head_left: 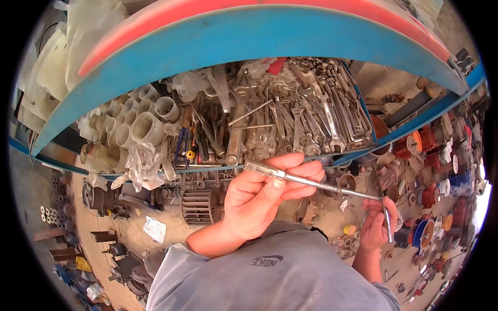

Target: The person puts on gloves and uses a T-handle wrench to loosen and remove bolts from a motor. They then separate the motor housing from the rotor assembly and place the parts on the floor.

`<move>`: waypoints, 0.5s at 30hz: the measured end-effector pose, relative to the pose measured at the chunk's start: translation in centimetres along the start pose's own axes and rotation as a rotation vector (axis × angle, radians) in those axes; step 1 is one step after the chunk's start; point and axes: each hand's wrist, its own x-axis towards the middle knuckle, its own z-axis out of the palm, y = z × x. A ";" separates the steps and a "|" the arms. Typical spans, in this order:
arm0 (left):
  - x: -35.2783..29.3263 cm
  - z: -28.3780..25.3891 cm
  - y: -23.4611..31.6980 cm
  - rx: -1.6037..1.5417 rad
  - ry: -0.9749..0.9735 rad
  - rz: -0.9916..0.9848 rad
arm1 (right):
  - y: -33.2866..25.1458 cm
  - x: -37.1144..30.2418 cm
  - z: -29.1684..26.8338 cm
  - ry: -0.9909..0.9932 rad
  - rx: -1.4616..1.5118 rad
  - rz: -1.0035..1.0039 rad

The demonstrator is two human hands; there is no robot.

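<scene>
My left hand (pixel 257 199) is closed around a screwdriver-like tool (pixel 321 185) with a clear handle and a long, slim metal shaft. The handle end sits by my thumb and fingers, and the shaft slants right and slightly down. Its far end reaches my right hand (pixel 376 223); whether they touch I cannot tell. Curled fingers of my right hand grip a thin dark metal rod (pixel 387 225), which runs steeply downward past them. Just beyond my left hand is the shelf edge (pixel 218 168), with many wrenches (pixel 332 122) lying on it.
White plastic cups (pixel 148 127) with small parts fill the shelf's left side, beside pliers and screwdrivers (pixel 199 140). A blue beam (pixel 270 33) arches over the shelf. Below lie a slatted metal rotor (pixel 198 207) and, at right, motor parts and coils (pixel 425 233) on the floor.
</scene>
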 end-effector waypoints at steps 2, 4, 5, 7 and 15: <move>0.4 0.2 -1.3 -0.039 -0.012 -0.037 | -0.3 -0.2 -0.4 0.038 0.001 0.046; 1.1 0.9 -2.9 -0.071 -0.029 -0.090 | -0.9 -1.2 -2.5 0.083 -0.076 0.089; 1.6 1.6 -3.8 -0.085 -0.055 -0.138 | -1.7 -1.8 -3.5 0.097 -0.162 0.108; 2.2 1.4 -6.3 -0.115 -0.166 -0.216 | -2.4 -3.4 -5.2 0.142 -0.248 0.216; -2.7 -0.5 -22.9 0.104 0.097 -1.164 | -4.8 -17.3 -13.8 0.411 -0.505 0.763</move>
